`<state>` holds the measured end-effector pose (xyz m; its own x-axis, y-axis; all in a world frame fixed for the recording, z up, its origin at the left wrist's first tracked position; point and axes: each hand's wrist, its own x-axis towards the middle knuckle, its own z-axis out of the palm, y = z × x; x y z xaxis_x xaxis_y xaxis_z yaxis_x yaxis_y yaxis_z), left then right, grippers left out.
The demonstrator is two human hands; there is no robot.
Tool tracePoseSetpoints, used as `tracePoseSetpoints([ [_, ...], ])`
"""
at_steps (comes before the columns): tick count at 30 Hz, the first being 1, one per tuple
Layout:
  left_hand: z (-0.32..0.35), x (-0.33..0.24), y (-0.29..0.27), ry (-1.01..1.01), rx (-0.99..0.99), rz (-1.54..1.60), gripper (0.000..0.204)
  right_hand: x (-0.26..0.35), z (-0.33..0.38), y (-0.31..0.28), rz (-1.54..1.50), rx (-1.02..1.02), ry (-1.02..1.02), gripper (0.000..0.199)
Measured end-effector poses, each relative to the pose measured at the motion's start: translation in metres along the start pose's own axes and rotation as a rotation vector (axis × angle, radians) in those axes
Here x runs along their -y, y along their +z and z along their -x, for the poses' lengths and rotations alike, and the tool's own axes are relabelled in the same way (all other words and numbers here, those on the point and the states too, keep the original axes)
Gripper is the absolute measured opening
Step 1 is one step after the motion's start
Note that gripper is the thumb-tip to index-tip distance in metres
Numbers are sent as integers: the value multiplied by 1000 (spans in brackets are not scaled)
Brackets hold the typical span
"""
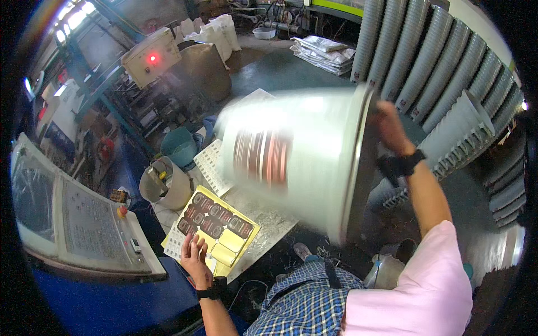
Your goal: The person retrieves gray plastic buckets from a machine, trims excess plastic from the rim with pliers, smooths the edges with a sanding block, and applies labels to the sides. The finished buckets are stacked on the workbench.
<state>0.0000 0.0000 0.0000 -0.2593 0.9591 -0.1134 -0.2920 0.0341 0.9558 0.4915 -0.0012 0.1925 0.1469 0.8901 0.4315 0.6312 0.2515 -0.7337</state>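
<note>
A large pale bucket (322, 157), smeared by motion, is tilted on its side above the table, its rim toward the right. It has a dark and red label (260, 158) on its wall. My right hand (392, 131) grips this bucket at the rim, and the fingers go partly out of sight into its dark opening. Lower left, my left hand (196, 259) lies with fingers stretched out at the edge of a yellow sticker sheet (226, 255). Several dark labels (216, 215) fill the sheet's upper part; its lower spaces show bare yellow backing. Nothing shows in my left hand.
The sheets rest on a worn table (274, 215). Beside it are a whitish bucket (148, 193) holding small items and a teal bucket (179, 147). A control panel (95, 224) stands at left. Tall stacks of nested grey buckets (426, 56) rise at upper right, near folded white sacks (324, 55).
</note>
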Motion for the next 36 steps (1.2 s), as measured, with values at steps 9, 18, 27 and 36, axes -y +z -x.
tracePoseSetpoints([
  [9, 71, -52, -37, 91, -421, -171, 25, -53, -32, -51, -128, -303, 685, 26],
  [18, 153, -126, -7, 401, -686, -389, 23, -90, -78, -40, -218, -157, 754, 33],
  [27, 205, -125, -7, 960, -1292, -862, 27, -114, -95, -16, -349, -313, 610, 47],
  [36, 197, -93, -45, 506, -1015, -579, 23, -176, -88, 8, -357, -282, 730, 35],
])
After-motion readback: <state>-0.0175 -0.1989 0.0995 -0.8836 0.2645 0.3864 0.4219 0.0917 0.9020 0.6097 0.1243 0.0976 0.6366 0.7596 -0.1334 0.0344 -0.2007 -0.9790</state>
